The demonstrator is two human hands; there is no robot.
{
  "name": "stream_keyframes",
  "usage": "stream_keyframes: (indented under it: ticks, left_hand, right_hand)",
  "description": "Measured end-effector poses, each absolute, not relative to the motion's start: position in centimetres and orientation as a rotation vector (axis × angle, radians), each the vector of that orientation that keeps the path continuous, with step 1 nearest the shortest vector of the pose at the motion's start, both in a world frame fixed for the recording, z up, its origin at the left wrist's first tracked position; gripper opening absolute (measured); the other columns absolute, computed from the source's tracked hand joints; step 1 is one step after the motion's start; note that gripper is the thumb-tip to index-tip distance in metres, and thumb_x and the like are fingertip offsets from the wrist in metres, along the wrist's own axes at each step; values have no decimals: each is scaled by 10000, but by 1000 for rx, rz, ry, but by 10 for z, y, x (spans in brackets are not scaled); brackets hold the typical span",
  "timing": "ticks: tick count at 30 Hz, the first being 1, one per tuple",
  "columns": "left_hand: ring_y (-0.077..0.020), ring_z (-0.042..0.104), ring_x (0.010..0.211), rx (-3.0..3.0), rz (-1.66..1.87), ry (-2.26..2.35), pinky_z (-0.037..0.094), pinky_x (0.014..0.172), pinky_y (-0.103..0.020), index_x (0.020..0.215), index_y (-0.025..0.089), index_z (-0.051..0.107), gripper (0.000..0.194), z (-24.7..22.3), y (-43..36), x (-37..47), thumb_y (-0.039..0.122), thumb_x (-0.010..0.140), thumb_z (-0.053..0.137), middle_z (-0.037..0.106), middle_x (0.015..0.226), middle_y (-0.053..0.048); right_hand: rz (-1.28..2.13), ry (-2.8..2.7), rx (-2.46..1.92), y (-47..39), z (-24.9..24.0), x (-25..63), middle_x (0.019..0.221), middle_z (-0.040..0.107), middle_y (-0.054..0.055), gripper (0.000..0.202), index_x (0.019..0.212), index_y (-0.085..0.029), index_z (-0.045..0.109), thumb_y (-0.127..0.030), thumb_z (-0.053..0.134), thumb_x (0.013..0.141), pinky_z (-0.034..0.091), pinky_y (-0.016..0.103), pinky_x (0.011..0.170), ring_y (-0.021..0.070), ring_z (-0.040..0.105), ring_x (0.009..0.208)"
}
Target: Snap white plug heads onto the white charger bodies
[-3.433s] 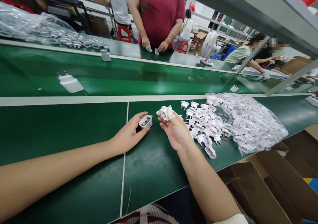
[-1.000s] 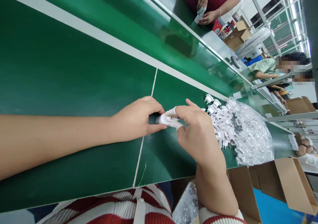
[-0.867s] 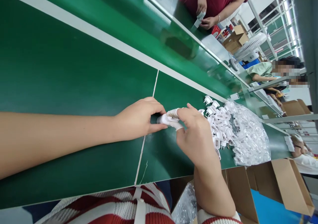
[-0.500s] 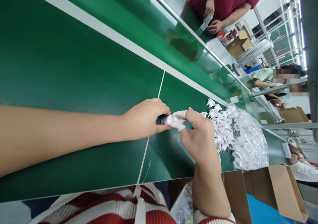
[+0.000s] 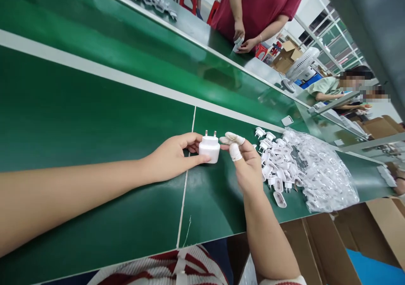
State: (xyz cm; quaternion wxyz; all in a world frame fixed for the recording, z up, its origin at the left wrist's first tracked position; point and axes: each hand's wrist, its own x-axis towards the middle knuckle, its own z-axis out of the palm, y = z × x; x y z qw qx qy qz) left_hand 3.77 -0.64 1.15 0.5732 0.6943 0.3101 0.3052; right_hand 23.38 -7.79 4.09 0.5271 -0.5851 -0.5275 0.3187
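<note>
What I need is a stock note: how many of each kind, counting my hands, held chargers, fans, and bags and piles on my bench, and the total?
Left hand and right hand: 2
Charger: 1
Fan: 1
Bag: 1
Pile: 1
Total: 6

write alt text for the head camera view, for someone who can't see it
A person's left hand holds a white two-pin plug over a green workbench, the right hand open beside it. To the right lie loose white plug parts and a clear bag of more.
</note>
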Motion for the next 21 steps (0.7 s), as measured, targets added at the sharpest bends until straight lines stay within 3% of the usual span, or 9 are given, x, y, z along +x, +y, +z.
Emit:
stream_keyframes:
  ticks: [2, 5, 10, 15, 18, 21]
  left_hand:
    - [-228, 704, 894, 1578, 757, 760, 595, 901, -430, 1168, 196, 689, 475, 12, -7, 38, 510, 825, 783, 767, 1053, -68]
    - [-227, 708, 894, 1529, 805, 766, 606, 864, -413, 1170, 190, 678, 457, 13, -9, 38, 491, 841, 776, 763, 1064, -79]
    - [-232, 749, 953, 1343, 826, 676, 627, 908, -394, 1154, 194, 645, 435, 13, -10, 39, 477, 860, 795, 774, 1063, -80]
    - [-192, 755, 744, 1294, 741, 638, 666, 763, -368, 1226, 189, 583, 453, 11, -11, 36, 453, 906, 765, 772, 1029, -76]
    - [-208, 756, 895, 1502, 885, 614, 654, 815, -355, 1249, 217, 590, 385, 7, -15, 33, 370, 931, 744, 752, 1072, -69]
    - [-208, 683, 1133, 1907, 1081, 554, 596, 968, -353, 1230, 262, 648, 273, 7, -18, 31, 217, 963, 688, 692, 1215, -67]
  right_hand:
    - [733, -1225, -1392, -80, 41, 234, 1191, 780, 83, 314, 1164, -244, 723, -474, 665, 957, 593, 475, 1054, 226, 755, 1090]
    - [778, -1274, -1381, -84, 41, 230, 1207, 774, 75, 301, 1169, -250, 713, -424, 720, 924, 594, 460, 1059, 222, 748, 1104]
    - [952, -1360, -1333, -87, 41, 220, 1310, 731, 75, 510, 1312, -266, 624, -287, 807, 836, 607, 438, 1038, 206, 752, 1083]
    - [958, -1339, -1363, -87, 40, 220, 1191, 771, 57, 476, 1298, -260, 625, -246, 787, 850, 624, 411, 1002, 191, 762, 1042]
    - [920, -1358, -1334, -88, 37, 221, 1220, 764, 69, 497, 1314, -260, 619, -225, 780, 845, 632, 417, 988, 197, 767, 1029]
    - [809, -1435, -1341, -90, 36, 221, 1223, 762, 63, 454, 1290, -264, 642, -152, 718, 857, 628, 428, 1007, 200, 764, 1050]
